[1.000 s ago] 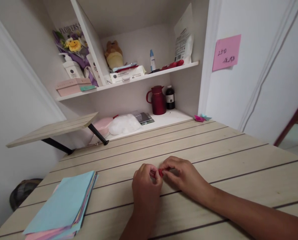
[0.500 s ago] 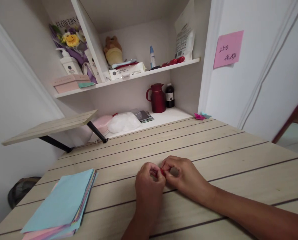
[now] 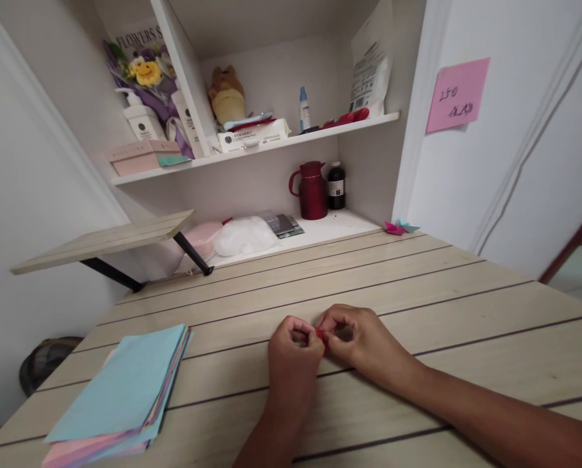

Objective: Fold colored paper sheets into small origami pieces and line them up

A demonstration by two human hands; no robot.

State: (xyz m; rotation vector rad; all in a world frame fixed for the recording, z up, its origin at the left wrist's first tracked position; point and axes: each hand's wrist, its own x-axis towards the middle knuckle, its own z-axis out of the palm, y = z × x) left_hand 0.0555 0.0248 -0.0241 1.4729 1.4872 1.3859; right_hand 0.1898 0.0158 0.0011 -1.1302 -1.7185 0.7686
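A small red piece of folded paper point(image 3: 321, 337) sits between my two hands, mostly covered by the fingertips. My left hand point(image 3: 294, 357) pinches its left side with thumb and forefinger. From the right, my right hand point(image 3: 366, 339) closes thumb and fingers on its other side. Both hands are low over the wooden tabletop point(image 3: 417, 286), with their fingertips almost touching. To the left lies a stack of coloured paper sheets point(image 3: 119, 383), light blue on top. Two little folded paper shapes, one magenta point(image 3: 395, 228) and one teal point(image 3: 408, 226), rest at the table's back edge.
A small raised wooden shelf point(image 3: 105, 240) on black brackets stands at the back left. Behind the table, the white cabinet holds a red jug point(image 3: 313, 192), a dark bottle point(image 3: 336, 187) and a white plastic bag point(image 3: 246, 236). A pink note point(image 3: 458, 95) hangs on the right.
The view has shifted slightly, so the surroundings appear a little further right. Both hands keep their pinch on the red paper, with only slight finger movement.
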